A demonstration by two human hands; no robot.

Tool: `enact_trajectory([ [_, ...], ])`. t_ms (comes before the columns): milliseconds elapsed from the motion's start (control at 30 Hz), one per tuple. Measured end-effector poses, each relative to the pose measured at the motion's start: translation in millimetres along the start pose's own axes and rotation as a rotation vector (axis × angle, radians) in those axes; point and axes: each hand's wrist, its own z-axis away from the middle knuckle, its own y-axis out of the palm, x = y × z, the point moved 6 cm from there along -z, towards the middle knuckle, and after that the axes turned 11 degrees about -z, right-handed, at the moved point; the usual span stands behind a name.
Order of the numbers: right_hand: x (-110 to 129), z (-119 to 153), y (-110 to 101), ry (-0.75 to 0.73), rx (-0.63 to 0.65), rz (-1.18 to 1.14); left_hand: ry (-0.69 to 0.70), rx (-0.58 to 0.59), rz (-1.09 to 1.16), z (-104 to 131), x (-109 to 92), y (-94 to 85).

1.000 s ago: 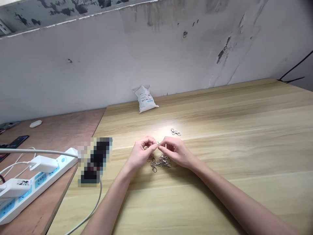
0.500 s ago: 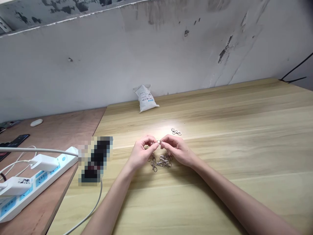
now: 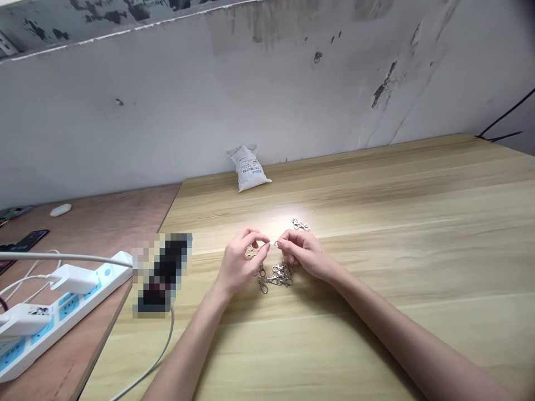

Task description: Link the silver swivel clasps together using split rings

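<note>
My right hand [image 3: 304,253] pinches a small metal ring [image 3: 276,243] between thumb and forefinger, part of it hidden by the fingers. Just left of it, my left hand [image 3: 244,259] has thumb and forefinger apart, with nothing visible between them. Below and between both hands lies a pile of metal swivel clasps [image 3: 279,275]. A few loose rings [image 3: 250,249] show partly behind my left fingers. Beyond my right hand, some more clasps [image 3: 300,225] lie together on the wooden table [image 3: 397,223].
A white plastic package [image 3: 249,170] stands by the wall at the back. On the left are a white power strip [image 3: 69,303] with chargers, a pixelated dark object [image 3: 163,273], and a cable [image 3: 161,356] running along the table. A phone [image 3: 25,245] lies farther left.
My left thumb and forefinger have parted and drawn slightly left, away from the ring. The ring stays in my right hand, which has barely moved.
</note>
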Motion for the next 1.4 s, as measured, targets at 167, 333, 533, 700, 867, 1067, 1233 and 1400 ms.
enact_trajectory([
  [167,-0.7,-0.1,0.7,0.070,0.028,-0.045,0.429,-0.275,-0.522,7.7,-29.1,-9.0],
  [333,-1.5,-0.8,1.1,0.099,0.057,-0.024,0.553,-0.313,-0.656,13.3,-38.3,-6.1],
  [533,-6.3,1.2,0.7,0.200,0.069,0.022,0.602,-0.236,-0.666,13.8,-41.8,-0.5],
  [700,-4.0,3.7,0.8,0.230,0.072,0.044,0.628,-0.207,-0.648,14.6,-43.9,3.4],
  [867,-1.9,4.6,1.8,0.262,0.084,0.016,0.636,-0.209,-0.641,14.9,-47.0,4.6],
  [1067,10.1,2.7,-1.2,0.066,0.042,0.165,0.442,-0.236,-0.573,6.6,-32.7,-3.7],
  [1233,28.5,7.0,-0.1,-0.402,-0.051,0.835,0.360,-0.206,-0.579,3.7,-19.1,-6.0],
  [1400,32.2,12.8,6.6,-0.625,-0.119,1.218,0.296,-0.182,-0.615,1.9,-13.1,-5.4],
])
